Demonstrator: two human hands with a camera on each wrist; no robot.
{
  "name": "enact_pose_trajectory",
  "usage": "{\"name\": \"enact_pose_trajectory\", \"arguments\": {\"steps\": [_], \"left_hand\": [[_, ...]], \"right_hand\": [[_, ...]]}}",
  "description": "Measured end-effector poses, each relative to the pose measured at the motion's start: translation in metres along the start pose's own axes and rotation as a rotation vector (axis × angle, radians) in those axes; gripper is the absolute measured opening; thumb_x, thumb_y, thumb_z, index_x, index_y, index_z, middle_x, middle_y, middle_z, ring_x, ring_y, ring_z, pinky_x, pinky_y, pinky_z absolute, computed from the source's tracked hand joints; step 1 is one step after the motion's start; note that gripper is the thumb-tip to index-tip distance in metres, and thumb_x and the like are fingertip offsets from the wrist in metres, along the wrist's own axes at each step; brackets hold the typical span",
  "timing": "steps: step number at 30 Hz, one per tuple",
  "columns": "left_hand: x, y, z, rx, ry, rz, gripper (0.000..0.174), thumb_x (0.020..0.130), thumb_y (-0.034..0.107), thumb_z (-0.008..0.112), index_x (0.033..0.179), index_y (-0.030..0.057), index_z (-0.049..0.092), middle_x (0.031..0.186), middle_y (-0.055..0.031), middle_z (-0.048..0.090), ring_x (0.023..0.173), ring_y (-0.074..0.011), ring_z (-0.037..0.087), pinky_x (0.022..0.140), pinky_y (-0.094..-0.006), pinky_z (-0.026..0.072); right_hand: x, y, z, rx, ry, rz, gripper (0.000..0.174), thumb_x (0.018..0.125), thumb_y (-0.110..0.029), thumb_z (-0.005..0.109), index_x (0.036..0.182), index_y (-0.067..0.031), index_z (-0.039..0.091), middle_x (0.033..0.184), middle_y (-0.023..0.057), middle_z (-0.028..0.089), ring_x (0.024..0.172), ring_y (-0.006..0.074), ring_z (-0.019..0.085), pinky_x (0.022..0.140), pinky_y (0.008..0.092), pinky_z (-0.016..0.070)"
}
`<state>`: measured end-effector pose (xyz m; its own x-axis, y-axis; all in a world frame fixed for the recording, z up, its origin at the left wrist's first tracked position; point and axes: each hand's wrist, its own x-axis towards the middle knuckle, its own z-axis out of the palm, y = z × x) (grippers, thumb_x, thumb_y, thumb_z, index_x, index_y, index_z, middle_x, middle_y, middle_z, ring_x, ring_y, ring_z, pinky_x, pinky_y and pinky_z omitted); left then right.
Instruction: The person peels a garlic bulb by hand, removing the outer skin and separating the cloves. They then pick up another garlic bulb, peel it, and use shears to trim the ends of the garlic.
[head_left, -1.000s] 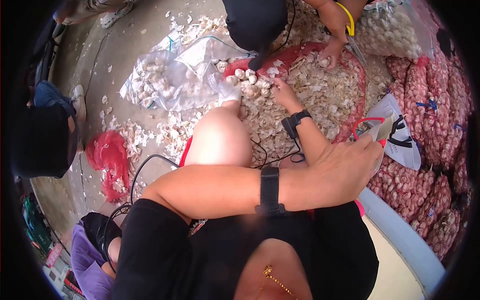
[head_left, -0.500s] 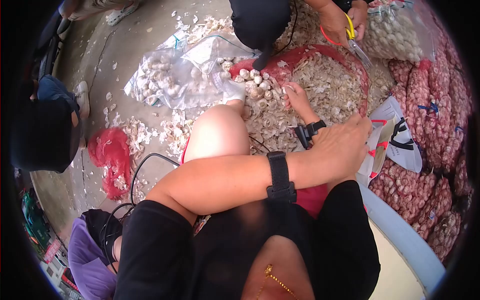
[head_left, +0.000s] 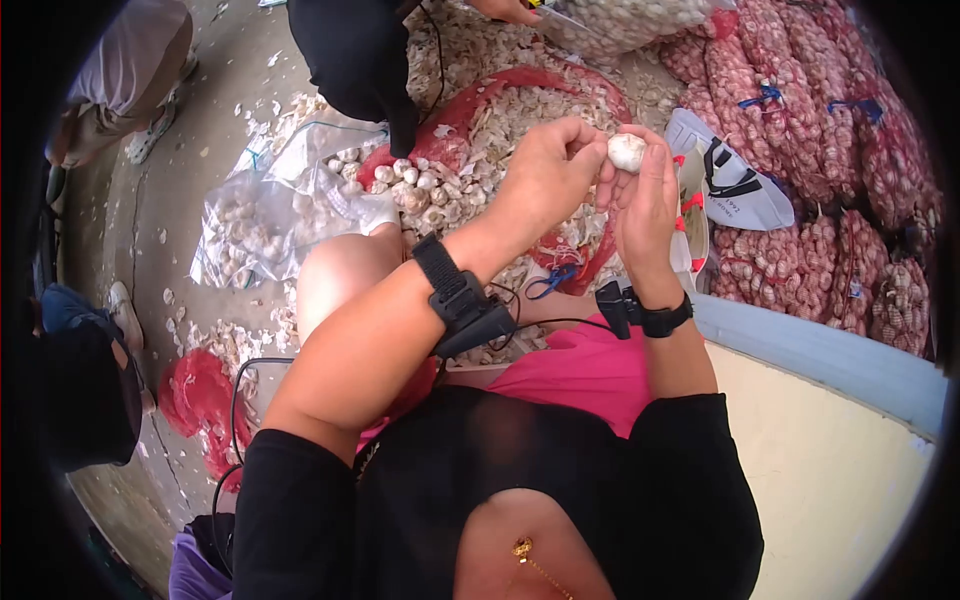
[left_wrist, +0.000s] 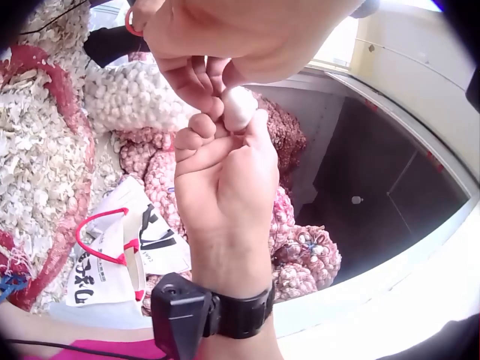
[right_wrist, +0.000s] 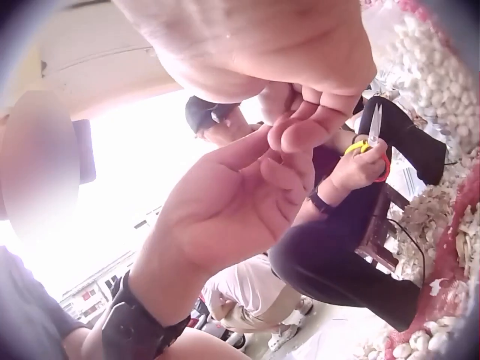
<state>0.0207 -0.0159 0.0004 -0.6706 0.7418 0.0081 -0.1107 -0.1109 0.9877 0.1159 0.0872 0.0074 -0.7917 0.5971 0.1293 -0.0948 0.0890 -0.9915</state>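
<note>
A white garlic bulb point(head_left: 627, 152) is held up between both hands, in front of the person's body. My right hand point(head_left: 645, 205) grips it from the right, thumb along its side and palm turned up. From the left, my left hand point(head_left: 555, 180) has curled fingers, its thumb and forefinger tips right at the bulb's edge. In the left wrist view the bulb point(left_wrist: 240, 107) sits between the fingertips of both hands. The right wrist view shows the left hand point(right_wrist: 232, 202), while the right hand point(right_wrist: 262, 49) hides the bulb.
Garlic bulbs point(head_left: 425, 190) lie on papery skins beside a plastic bag point(head_left: 245, 225) of bulbs. A paper bag point(head_left: 735, 175) stands right, before red mesh sacks point(head_left: 770, 265) of garlic. Another person opposite holds yellow-and-red scissors point(right_wrist: 371, 146). A cable runs between the wrists.
My left hand has left the paper bag at the right and moved to meet the right hand. My right hand has risen from the garlic pile with a bulb. The head view has shifted rightward.
</note>
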Motion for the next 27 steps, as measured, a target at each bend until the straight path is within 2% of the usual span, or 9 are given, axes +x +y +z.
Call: {"name": "enact_pose_trajectory", "arguments": {"steps": [1,4,6,10,15,18,22,24,27], "left_hand": [[-0.004,0.005,0.000,-0.174,-0.063,-0.097,0.018,0.091,0.013,0.061,0.098,-0.0033,0.063,0.086,-0.0062,0.067,0.070,-0.0105,0.060,0.061,-0.0255,0.0499],[-0.005,0.006,0.006,-0.170,-0.083,-0.080,0.018,0.091,0.011,0.062,0.103,-0.0024,0.063,0.086,-0.0033,0.065,0.072,-0.0080,0.059,0.061,-0.0223,0.0496],[-0.002,0.005,0.008,-0.214,-0.117,-0.082,0.021,0.090,0.011,0.063,0.106,-0.0033,0.063,0.086,-0.0036,0.065,0.072,-0.0086,0.059,0.062,-0.0236,0.0502],[0.003,0.000,0.010,-0.130,-0.067,-0.037,0.022,0.088,0.008,0.064,0.106,-0.0034,0.062,0.087,-0.0037,0.065,0.074,-0.0081,0.059,0.068,-0.0234,0.0500],[0.007,0.002,0.008,-0.187,-0.009,-0.035,0.021,0.085,0.006,0.066,0.104,-0.0027,0.062,0.089,-0.0040,0.065,0.077,-0.0075,0.060,0.072,-0.0226,0.0494],[0.003,0.006,0.008,-0.058,0.074,0.059,0.018,0.082,0.004,0.065,0.098,-0.0040,0.064,0.082,-0.0069,0.065,0.069,-0.0091,0.060,0.060,-0.0251,0.0518],[0.005,0.004,-0.003,-0.047,0.069,0.051,0.015,0.083,0.005,0.066,0.095,-0.0036,0.065,0.080,-0.0052,0.066,0.070,-0.0081,0.061,0.061,-0.0235,0.0504],[0.006,0.003,-0.006,-0.015,0.067,0.015,0.014,0.084,0.005,0.067,0.095,-0.0034,0.065,0.081,-0.0044,0.067,0.072,-0.0077,0.061,0.065,-0.0224,0.0504],[0.006,0.003,-0.005,-0.030,0.072,0.005,0.016,0.084,0.008,0.067,0.094,-0.0042,0.065,0.073,-0.0042,0.065,0.066,-0.0071,0.059,0.056,-0.0231,0.0471]], "right_hand": [[-0.001,0.003,-0.003,0.034,0.009,0.020,0.046,0.105,-0.039,0.029,0.116,-0.0009,0.052,0.074,0.0039,0.054,0.054,0.0073,0.049,0.048,0.0201,0.0413],[-0.003,0.003,-0.008,0.068,0.039,0.048,0.047,0.105,-0.039,0.028,0.117,-0.0012,0.052,0.074,0.0039,0.055,0.051,0.0064,0.047,0.044,0.0185,0.0381],[0.000,0.004,-0.014,-0.085,0.020,0.021,0.048,0.105,-0.040,0.028,0.120,-0.0012,0.052,0.078,0.0051,0.058,0.054,0.0069,0.049,0.047,0.0190,0.0404],[-0.002,0.000,-0.011,0.058,0.000,0.041,0.043,0.105,-0.035,0.032,0.124,-0.0002,0.050,0.087,0.0067,0.061,0.059,0.0076,0.052,0.050,0.0209,0.0442],[-0.003,0.003,-0.015,0.140,-0.119,0.016,0.038,0.103,-0.023,0.042,0.131,0.0021,0.046,0.107,0.0100,0.061,0.074,0.0106,0.058,0.063,0.0249,0.0515],[-0.004,0.001,-0.010,0.038,-0.105,-0.021,0.042,0.102,-0.021,0.044,0.137,0.0019,0.042,0.109,0.0103,0.060,0.080,0.0125,0.060,0.072,0.0270,0.0532],[-0.004,-0.007,-0.016,-0.028,-0.207,-0.012,0.046,0.102,-0.020,0.046,0.142,0.0015,0.038,0.109,0.0096,0.061,0.083,0.0132,0.061,0.076,0.0283,0.0542],[-0.003,-0.010,-0.017,0.104,-0.224,0.062,0.041,0.102,-0.021,0.046,0.135,0.0029,0.043,0.105,0.0093,0.062,0.080,0.0131,0.062,0.071,0.0272,0.0547],[-0.002,-0.009,-0.020,0.219,-0.161,0.112,0.036,0.102,-0.023,0.045,0.126,0.0037,0.048,0.099,0.0091,0.063,0.075,0.0130,0.063,0.066,0.0262,0.0542]]}}
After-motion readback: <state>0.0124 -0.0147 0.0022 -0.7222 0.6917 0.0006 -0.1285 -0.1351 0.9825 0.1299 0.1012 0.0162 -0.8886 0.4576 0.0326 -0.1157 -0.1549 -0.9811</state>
